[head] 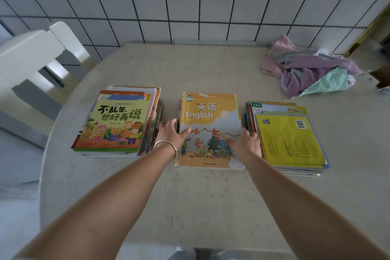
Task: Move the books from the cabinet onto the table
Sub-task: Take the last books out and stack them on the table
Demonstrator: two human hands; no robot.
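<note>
Three stacks of books lie side by side on the round beige table (206, 200). The middle stack is topped by an orange English textbook (207, 112). My left hand (172, 135), with a silver bangle on the wrist, presses against that stack's left edge, thumb on the cover. My right hand (244, 143) rests on the cover's right side, fingers spread at the edge. A left stack (118, 124) carries a green and orange picture book on top. The right stack (289, 139) shows a yellow back cover. No cabinet is in view.
A heap of pink, purple and teal cloths (312, 69) lies at the table's back right. A white chair (35, 55) stands to the left of the table. A tiled wall (190, 2) runs behind it.
</note>
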